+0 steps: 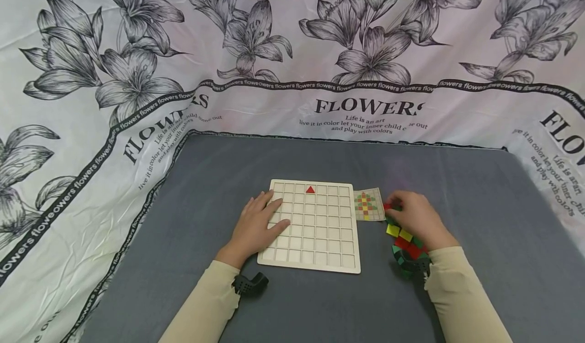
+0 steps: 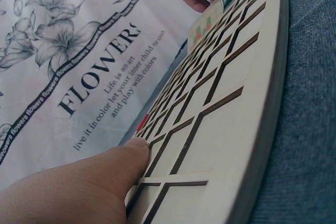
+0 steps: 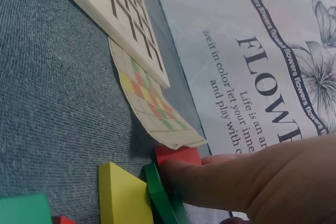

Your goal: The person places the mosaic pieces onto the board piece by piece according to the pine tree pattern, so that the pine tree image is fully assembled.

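Observation:
A pale wooden grid board (image 1: 311,226) lies flat, with one red triangle (image 1: 310,190) in its top row. My left hand (image 1: 257,227) rests on the board's left side, fingers spread; its thumb (image 2: 123,161) lies on the grid. To the right of the board, my right hand (image 1: 418,218) pinches a red block (image 3: 178,155) at the far end of a pile of coloured blocks. The thumb covers part of that block. Yellow block (image 3: 123,195) and green block (image 3: 160,192) pieces sit close beside the fingers.
A paper pattern card (image 1: 369,205) with coloured squares lies between board and pile, its left edge against the board. More red blocks (image 1: 408,246) lie under the right wrist. The grey cloth surface (image 1: 320,302) ends at a flower-printed sheet (image 1: 365,114) behind.

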### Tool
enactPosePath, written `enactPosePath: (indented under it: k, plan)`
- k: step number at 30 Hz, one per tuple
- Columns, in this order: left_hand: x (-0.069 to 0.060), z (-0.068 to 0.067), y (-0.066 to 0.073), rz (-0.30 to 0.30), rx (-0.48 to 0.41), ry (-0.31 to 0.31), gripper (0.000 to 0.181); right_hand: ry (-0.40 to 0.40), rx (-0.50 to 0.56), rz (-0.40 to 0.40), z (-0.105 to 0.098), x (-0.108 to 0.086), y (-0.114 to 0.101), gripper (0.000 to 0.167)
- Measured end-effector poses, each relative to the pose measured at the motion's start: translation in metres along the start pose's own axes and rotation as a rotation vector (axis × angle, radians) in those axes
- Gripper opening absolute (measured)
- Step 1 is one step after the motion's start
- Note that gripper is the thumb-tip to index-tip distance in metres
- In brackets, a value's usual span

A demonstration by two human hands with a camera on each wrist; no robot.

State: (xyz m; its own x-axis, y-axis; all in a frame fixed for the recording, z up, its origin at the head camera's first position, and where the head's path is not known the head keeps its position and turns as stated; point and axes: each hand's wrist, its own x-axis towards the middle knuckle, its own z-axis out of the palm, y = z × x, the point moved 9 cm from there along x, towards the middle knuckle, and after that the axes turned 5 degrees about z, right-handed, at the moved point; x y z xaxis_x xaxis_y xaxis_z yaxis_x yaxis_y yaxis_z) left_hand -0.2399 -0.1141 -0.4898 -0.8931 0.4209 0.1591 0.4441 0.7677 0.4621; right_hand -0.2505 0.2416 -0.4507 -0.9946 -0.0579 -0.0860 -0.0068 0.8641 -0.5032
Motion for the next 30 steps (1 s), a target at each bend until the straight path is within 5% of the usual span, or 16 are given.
enactPosePath:
  k: [8, 17, 30]
  plan:
    - [0.004, -0.003, -0.002, 0.004, 0.011, 0.011, 0.065, 0.068, 0.019, 0.054, -0.016, -0.002, 0.001, 0.022]
    - [0.004, -0.007, -0.001, -0.018, 0.005, -0.009, 0.066, 0.171, 0.089, 0.022, -0.038, -0.006, -0.006, 0.021]
    - [0.001, -0.001, 0.0, -0.009, 0.002, -0.004, 0.065, 0.101, 0.14, -0.039, -0.024, -0.001, -0.032, 0.021]
